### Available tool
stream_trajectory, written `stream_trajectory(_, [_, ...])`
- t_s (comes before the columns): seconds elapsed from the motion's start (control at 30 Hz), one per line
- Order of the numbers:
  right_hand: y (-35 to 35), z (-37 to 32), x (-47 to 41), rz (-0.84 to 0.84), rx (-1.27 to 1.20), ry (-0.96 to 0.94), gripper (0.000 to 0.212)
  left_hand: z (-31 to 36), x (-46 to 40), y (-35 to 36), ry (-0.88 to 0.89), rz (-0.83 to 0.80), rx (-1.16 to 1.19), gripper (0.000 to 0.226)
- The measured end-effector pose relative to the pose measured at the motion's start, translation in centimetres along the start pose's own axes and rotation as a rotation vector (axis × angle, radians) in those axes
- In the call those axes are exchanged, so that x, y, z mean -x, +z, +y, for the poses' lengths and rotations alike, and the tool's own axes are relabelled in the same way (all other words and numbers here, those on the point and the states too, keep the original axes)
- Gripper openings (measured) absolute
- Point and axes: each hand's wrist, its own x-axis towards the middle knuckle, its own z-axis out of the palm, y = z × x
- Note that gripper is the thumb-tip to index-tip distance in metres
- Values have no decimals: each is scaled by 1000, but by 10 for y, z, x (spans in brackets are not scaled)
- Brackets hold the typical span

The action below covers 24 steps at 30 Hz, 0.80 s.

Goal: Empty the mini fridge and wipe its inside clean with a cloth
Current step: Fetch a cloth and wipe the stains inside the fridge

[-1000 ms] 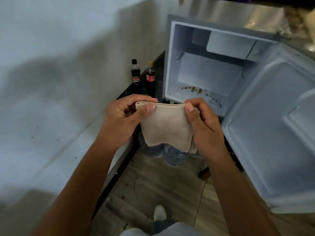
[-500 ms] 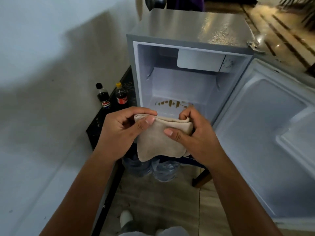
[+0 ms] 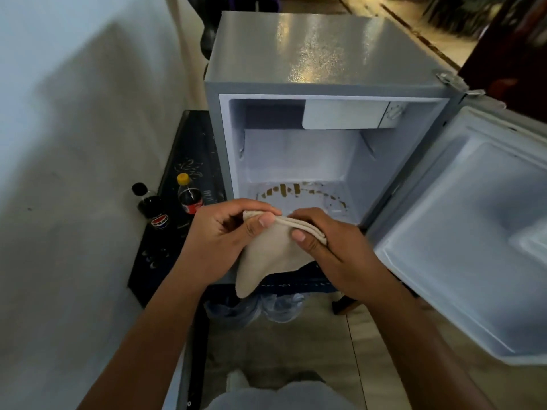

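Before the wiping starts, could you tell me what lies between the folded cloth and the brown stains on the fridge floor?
In the head view, only bare white fridge floor separates the cloth from the brown stains.

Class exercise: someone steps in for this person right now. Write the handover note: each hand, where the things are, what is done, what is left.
Left hand and right hand: both grip the folded cloth in front of the fridge.
Door: swung open to the right.
Two bottles stand on the dark stand left of the fridge.
Done: fridge looks emptied.
Left: wipe the inside, starting with the brown stains on its floor.
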Motion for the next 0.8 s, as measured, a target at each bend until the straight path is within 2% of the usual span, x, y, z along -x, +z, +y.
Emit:
stream_trajectory(0.23, [1, 3, -16, 115, -173, 37, 28, -30, -38, -8, 99, -16, -119, 10])
stream_trajectory(0.43, [-12, 29, -37, 156, -295, 41, 27, -30, -74, 2, 113, -81, -148, 13])
stream_trajectory(0.67, [-31, 74, -66, 287, -579, 102, 20, 13, -144, -1, 514, -29, -650, 29])
stream_trajectory(0.73, [-29, 100, -75, 278, -626, 191, 21, 24, -171, -9, 584, -100, -836, 38])
stream_trajectory(0.8, [-23, 136, -85, 259, -654, 353, 23, 32, -204, -10, 548, -228, -1045, 49])
